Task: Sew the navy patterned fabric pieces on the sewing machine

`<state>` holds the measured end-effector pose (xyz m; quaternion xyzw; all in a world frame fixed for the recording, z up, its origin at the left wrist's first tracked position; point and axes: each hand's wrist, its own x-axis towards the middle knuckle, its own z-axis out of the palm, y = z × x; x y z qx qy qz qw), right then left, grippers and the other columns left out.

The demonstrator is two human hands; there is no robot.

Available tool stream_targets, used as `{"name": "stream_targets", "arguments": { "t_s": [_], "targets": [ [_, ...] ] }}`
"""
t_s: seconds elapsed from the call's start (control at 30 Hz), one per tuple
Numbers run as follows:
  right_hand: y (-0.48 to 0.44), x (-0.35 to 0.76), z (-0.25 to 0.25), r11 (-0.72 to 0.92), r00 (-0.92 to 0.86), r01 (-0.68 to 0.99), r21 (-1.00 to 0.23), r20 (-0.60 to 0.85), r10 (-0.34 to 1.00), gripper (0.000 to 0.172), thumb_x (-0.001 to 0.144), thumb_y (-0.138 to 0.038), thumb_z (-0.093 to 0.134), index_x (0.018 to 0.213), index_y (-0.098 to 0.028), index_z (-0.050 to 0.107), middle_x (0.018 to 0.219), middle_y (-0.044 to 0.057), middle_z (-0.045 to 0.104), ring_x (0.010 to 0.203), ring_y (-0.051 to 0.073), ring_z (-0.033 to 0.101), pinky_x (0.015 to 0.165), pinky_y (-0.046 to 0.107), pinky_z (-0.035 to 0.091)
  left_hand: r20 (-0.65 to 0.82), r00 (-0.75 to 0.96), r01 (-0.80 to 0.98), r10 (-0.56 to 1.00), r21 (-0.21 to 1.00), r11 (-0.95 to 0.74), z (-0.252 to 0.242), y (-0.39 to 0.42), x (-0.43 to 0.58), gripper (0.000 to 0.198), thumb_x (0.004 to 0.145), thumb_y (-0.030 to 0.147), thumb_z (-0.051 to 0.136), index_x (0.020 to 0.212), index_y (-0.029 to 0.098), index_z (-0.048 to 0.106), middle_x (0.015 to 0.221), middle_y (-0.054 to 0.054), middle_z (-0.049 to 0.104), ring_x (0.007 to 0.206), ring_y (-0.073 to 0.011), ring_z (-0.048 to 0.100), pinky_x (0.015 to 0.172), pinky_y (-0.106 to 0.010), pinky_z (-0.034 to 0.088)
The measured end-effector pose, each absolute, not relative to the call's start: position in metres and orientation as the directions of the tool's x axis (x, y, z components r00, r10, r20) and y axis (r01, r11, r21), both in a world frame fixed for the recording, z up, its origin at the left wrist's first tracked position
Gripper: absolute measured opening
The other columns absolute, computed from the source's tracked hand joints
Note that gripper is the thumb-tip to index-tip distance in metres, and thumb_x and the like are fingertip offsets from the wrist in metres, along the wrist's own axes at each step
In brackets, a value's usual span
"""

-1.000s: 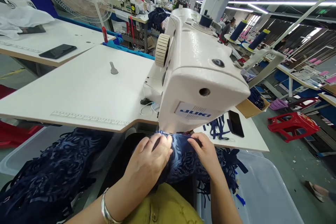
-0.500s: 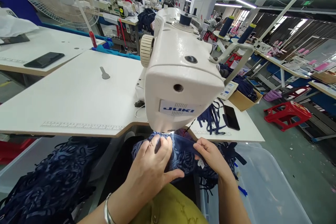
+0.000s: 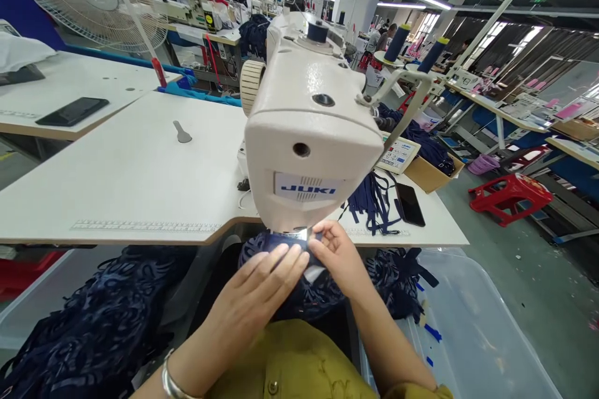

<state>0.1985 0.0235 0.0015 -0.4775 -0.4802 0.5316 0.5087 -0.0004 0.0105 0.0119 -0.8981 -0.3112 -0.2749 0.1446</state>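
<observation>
Under the head of a white sewing machine (image 3: pixel 346 137) lies a navy patterned lace garment (image 3: pixel 309 300), partly covered by my hands. My left hand (image 3: pixel 259 290) rests flat on it, fingers stretched toward the needle area. Close to the presser foot, my right hand (image 3: pixel 337 257) pinches the garment's dark edge between thumb and fingers. A small white label (image 3: pixel 313 274) shows just below that hand. The needle itself is hidden behind the machine head.
Navy straps (image 3: pixel 372 202) and a black phone (image 3: pixel 410 204) lie on the table to the right. A clear plastic bin (image 3: pixel 472 318) stands below them. More navy garments (image 3: pixel 98 318) fill a bin at left. A grey metal piece (image 3: pixel 181 132) lies on the tabletop (image 3: pixel 126 181).
My right hand has moved left and up to the presser foot, bringing the dark band in. My left hand's fingers have flattened and drawn together. The white label is more exposed.
</observation>
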Motion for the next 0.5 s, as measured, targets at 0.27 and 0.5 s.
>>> {"name": "stream_targets", "arguments": {
  "t_s": [0.27, 0.5],
  "targets": [
    [0.024, 0.196, 0.009, 0.267, -0.178, 0.401, -0.876, 0.211, 0.961, 0.019, 0.094, -0.022, 0.046, 0.111, -0.023, 0.054, 0.088, 0.0, 0.054, 0.082, 0.015, 0.052, 0.078, 0.029, 0.043, 0.554, 0.617, 0.66, 0.559, 0.024, -0.751, -0.008, 0.019, -0.012, 0.046, 0.099, 0.014, 0.027, 0.139, 0.028, 0.042, 0.134, 0.001, 0.057, 0.128, -0.0131, 0.047, 0.111, -0.033, 0.023],
    [0.027, 0.201, 0.009, 0.349, -0.213, 0.467, -0.812, 0.279, 0.936, 0.02, 0.095, -0.021, 0.046, 0.111, -0.023, 0.058, 0.094, 0.003, 0.053, 0.091, 0.016, 0.051, 0.084, 0.03, 0.043, 0.573, 0.569, 0.648, 0.59, 0.129, -0.75, -0.013, 0.015, -0.007, 0.048, 0.097, 0.009, 0.026, 0.137, 0.027, 0.046, 0.136, -0.002, 0.055, 0.128, -0.015, 0.047, 0.111, -0.036, 0.02]
  ]
}}
